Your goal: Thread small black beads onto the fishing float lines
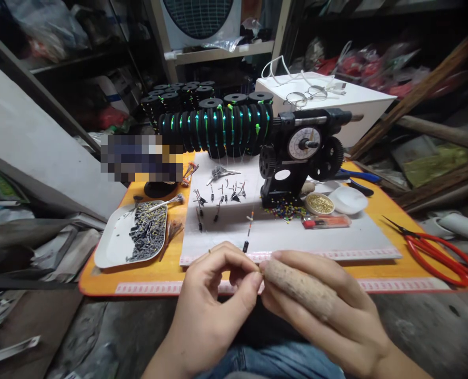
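Observation:
My left hand (220, 297) is closed, with thumb and forefinger pinched together; what lies between the tips is too small to make out. Its fingertips meet those of my right hand (332, 305) just past the table's front edge. A beige, speckled, cork-like cylinder (300, 289) lies between the fingers of my right hand, its tip toward the left hand's pinch. Just beyond the fingers, a small black piece on a thin stem with orange and white bands (246, 245) lies on the white board (281, 237). Several small black pieces with wire-like ends (217, 215) are scattered farther left.
A white tray (109, 247) of small grey and black parts stands left. Behind are black spools with green-blue line (218, 129) on a geared winder with a dial (305, 143). Coloured beads (287, 210), a bowl of gold bits (319, 203) and red-handled scissors (439, 258) lie right.

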`<state>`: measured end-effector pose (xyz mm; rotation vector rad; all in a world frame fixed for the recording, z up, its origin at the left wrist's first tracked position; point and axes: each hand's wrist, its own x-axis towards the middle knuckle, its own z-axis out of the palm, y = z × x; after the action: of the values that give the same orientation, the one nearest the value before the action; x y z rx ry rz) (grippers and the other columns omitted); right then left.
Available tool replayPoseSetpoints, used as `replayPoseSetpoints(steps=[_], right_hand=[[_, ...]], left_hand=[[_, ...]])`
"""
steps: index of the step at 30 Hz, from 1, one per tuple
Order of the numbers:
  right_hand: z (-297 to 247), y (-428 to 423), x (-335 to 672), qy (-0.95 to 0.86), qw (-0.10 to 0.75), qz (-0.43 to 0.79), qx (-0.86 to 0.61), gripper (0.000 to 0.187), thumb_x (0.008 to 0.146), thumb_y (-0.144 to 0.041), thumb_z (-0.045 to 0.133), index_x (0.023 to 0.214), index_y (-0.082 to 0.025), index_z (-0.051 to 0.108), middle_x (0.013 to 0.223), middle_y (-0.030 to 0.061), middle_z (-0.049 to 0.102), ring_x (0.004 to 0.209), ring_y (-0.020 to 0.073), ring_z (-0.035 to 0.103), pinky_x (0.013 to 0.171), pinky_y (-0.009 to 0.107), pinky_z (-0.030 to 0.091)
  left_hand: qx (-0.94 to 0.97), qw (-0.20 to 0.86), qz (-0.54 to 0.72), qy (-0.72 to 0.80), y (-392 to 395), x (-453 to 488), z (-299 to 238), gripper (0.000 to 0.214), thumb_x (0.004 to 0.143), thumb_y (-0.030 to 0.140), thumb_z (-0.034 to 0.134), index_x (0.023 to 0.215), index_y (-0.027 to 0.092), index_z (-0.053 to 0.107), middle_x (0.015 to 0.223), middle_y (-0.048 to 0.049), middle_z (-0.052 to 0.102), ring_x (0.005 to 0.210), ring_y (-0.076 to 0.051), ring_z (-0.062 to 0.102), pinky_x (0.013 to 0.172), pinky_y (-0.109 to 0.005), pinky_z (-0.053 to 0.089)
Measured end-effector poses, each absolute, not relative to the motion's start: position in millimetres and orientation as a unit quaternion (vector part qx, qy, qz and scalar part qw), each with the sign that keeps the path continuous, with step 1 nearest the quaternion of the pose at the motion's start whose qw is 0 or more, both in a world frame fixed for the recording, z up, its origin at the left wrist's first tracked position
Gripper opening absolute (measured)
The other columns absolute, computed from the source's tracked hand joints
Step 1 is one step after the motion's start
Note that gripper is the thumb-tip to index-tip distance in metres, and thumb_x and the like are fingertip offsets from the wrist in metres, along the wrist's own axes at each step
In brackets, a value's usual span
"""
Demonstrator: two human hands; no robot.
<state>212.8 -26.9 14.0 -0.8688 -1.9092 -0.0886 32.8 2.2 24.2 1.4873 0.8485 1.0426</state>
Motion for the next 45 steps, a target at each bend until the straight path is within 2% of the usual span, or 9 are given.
replayPoseSetpoints(steps=[3,7,11,14,18,24,28,33,45], right_hand=[[19,-17,210,-0.812,0.470,-0.046,-0.342,0.016,0.084,0.001,0.066,0.088,-0.015,0.067,0.095,0.0101,0.072,0.095,0.0230,0.066,0.080,0.034,0.061],[24,-13,206,-0.759,0.490,0.148,-0.402,0.016,0.088,-0.002,0.059,0.090,-0.018,0.060,0.088,0.0034,0.063,0.085,0.0167,0.061,0.072,0.031,0.054],[26,-15,210,-0.768,0.454,0.210,-0.400,0.015,0.090,-0.004,0.059,0.093,-0.019,0.059,0.088,0.0010,0.061,0.084,0.0148,0.060,0.073,0.028,0.051],[28,-15,210,-0.790,0.455,0.136,-0.386,0.016,0.093,-0.004,0.056,0.101,-0.018,0.059,0.096,0.0058,0.064,0.092,0.0187,0.061,0.080,0.032,0.053],[28,-12,202,-0.794,0.472,0.056,-0.379,0.018,0.093,-0.002,0.054,0.105,-0.016,0.058,0.099,0.0101,0.066,0.097,0.0222,0.062,0.084,0.034,0.056],[21,-15,196,-0.759,0.516,0.056,-0.393,0.025,0.090,-0.001,0.060,0.109,-0.018,0.058,0.108,0.0093,0.064,0.103,0.0194,0.065,0.088,0.028,0.059],[18,-21,195,-0.751,0.509,0.029,-0.420,0.028,0.089,-0.003,0.064,0.110,-0.021,0.062,0.110,0.0082,0.063,0.100,0.0183,0.066,0.086,0.027,0.061],[19,-23,194,-0.721,0.541,0.058,-0.429,0.027,0.085,-0.001,0.065,0.106,-0.018,0.066,0.103,0.0067,0.065,0.095,0.0162,0.067,0.083,0.025,0.060],[14,-28,199,-0.688,0.545,0.157,-0.452,0.020,0.086,-0.002,0.063,0.095,-0.020,0.065,0.096,0.0045,0.064,0.092,0.0170,0.064,0.079,0.028,0.055]], left_hand=[[0.679,0.433,0.484,0.343,5,33,18,0.015,0.089,0.007,0.064,0.088,0.021,0.066,0.078,-0.0005,0.065,0.072,-0.015,0.061,0.064,-0.025,0.051],[0.777,0.218,0.539,0.242,14,31,9,0.027,0.082,-0.004,0.068,0.101,0.016,0.068,0.083,-0.0053,0.069,0.075,-0.016,0.066,0.066,-0.027,0.056],[0.832,0.116,0.506,0.194,19,27,11,0.025,0.082,-0.003,0.069,0.102,0.012,0.065,0.080,-0.0071,0.070,0.071,-0.018,0.063,0.064,-0.030,0.056],[0.792,0.193,0.519,0.259,15,31,15,0.022,0.081,-0.003,0.067,0.090,0.016,0.064,0.073,-0.0013,0.065,0.064,-0.015,0.059,0.060,-0.026,0.053],[0.601,0.470,0.523,0.379,7,40,17,0.023,0.078,-0.002,0.062,0.077,0.021,0.064,0.069,0.0036,0.062,0.060,-0.010,0.056,0.054,-0.017,0.047],[0.446,0.686,0.490,0.301,9,40,14,0.011,0.085,0.019,0.073,0.075,0.018,0.070,0.064,0.0033,0.059,0.057,-0.008,0.049,0.056,-0.015,0.044],[0.431,0.698,0.495,0.286,8,40,12,0.013,0.085,0.025,0.077,0.075,0.018,0.071,0.065,0.0036,0.059,0.056,-0.007,0.049,0.056,-0.013,0.045],[0.459,0.640,0.522,0.327,3,42,13,0.011,0.084,0.012,0.074,0.077,0.020,0.073,0.071,0.0031,0.067,0.064,-0.007,0.060,0.061,-0.011,0.049],[0.546,0.537,0.539,0.351,-7,36,6,0.020,0.086,0.003,0.064,0.084,0.023,0.067,0.079,0.0009,0.070,0.072,-0.013,0.067,0.068,-0.022,0.056]])
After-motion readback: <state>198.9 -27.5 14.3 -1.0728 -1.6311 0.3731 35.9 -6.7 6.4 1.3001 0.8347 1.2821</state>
